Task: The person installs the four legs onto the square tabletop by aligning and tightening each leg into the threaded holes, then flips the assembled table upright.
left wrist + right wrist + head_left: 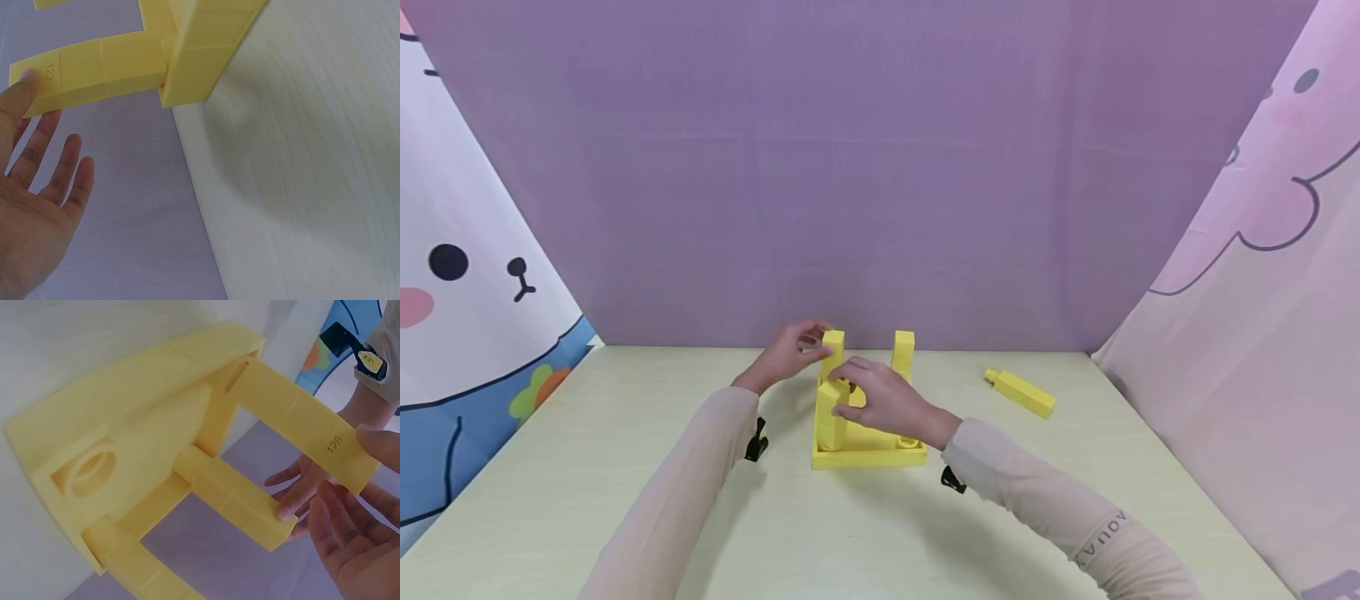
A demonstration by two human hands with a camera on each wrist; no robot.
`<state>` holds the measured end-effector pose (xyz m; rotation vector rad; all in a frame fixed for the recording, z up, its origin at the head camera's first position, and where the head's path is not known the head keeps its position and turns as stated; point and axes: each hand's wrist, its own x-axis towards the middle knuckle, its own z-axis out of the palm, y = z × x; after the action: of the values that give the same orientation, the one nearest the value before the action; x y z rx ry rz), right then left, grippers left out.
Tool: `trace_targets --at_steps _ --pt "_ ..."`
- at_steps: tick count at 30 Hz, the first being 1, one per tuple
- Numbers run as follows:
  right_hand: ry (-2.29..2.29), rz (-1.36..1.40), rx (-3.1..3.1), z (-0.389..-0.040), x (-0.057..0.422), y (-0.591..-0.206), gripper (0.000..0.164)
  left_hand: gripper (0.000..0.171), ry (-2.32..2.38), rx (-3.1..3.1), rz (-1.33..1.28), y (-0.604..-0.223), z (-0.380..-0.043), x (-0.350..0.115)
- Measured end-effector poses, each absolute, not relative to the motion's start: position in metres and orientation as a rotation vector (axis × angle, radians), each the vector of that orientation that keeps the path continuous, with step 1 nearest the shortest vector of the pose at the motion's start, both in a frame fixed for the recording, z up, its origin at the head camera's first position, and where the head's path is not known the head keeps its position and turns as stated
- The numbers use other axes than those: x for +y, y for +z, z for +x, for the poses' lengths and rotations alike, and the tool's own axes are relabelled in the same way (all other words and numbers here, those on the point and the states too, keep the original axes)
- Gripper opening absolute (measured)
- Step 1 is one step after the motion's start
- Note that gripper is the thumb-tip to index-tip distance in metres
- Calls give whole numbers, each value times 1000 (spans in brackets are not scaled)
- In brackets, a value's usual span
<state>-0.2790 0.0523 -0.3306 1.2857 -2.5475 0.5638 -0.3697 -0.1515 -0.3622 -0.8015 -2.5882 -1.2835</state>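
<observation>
A square yellow plastic tabletop (868,459) lies with its raised rim up, and three blocky yellow legs stand on it. My left hand (786,354) pinches the top of the far left leg (81,70), marked 123, its thumb on one face and the other fingers spread. With thumb and fingers, my right hand (891,402) grips the upper end of the near left leg (294,422), marked 128. The far right leg (903,350) stands untouched. A round socket (94,474) shows in the near right corner.
A loose yellow leg (1022,393) with a narrow threaded end lies on the pale wooden table (647,400) to the right. Behind the table hangs a purple cloth (850,167), with cartoon-printed curtains (1262,333) on either side.
</observation>
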Motion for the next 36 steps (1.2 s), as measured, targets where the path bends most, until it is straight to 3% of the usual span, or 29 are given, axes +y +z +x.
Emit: trace_targets --at_steps 16,36 --pt "542 1546 -2570 -293 55 -324 37 37 -1295 -2588 -802 -362 -371 -152" --pt "510 1229 -2554 -280 49 -336 39 37 -1271 -2592 -792 -363 -370 -154"
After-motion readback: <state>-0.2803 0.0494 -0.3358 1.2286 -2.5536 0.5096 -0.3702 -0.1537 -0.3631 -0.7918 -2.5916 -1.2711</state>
